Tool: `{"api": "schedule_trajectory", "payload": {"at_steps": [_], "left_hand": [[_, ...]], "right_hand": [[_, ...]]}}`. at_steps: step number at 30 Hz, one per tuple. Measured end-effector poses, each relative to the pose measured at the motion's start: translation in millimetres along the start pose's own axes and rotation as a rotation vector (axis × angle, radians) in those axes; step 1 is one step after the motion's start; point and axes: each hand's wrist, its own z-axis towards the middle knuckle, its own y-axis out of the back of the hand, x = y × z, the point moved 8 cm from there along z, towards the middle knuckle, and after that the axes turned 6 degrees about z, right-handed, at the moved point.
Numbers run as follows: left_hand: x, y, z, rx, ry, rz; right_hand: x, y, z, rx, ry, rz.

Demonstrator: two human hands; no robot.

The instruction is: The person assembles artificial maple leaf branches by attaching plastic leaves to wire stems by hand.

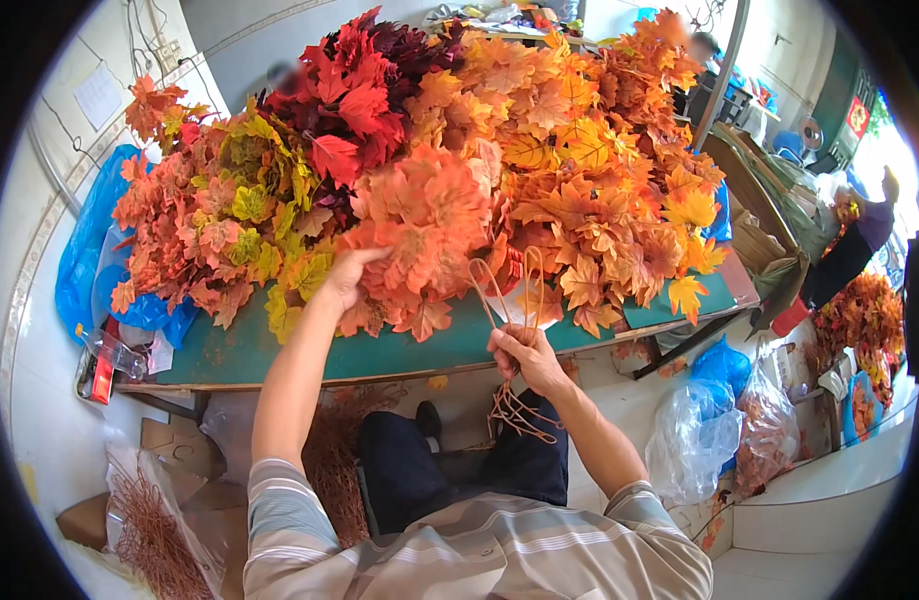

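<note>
My left hand (351, 277) is at the near side of a coral-pink bunch of artificial maple leaves (434, 215), its thumb over the leaves and its other fingers partly hidden beneath them. My right hand (525, 354) is closed around a looped bundle of thin tan cord (531, 270). Loops of the cord stick up above the fist, and more loops dangle below it over my lap. Around the bunch, leaves in orange (589, 220), red (357, 115) and yellow-green (264, 200) are heaped on a green-topped table (399, 352).
Blue plastic (89, 250) hangs at the table's left end, near a clear bottle (114, 350). Brown strands (159, 535) lie at lower left. Filled plastic bags (694, 435) stand on the floor at right. Another person (859, 245) is at far right, beside more orange leaves (864, 325).
</note>
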Motion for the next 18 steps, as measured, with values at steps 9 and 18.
{"api": "schedule_trajectory", "payload": {"at_steps": [9, 18], "left_hand": [[-42, -21, -27, -0.24, -0.231, 0.814], [-65, -121, -95, -0.39, -1.307, 1.368]], "right_hand": [[-8, 4, -4, -0.017, -0.023, -0.055], [-10, 8, -5, -0.012, -0.024, -0.056]]}}
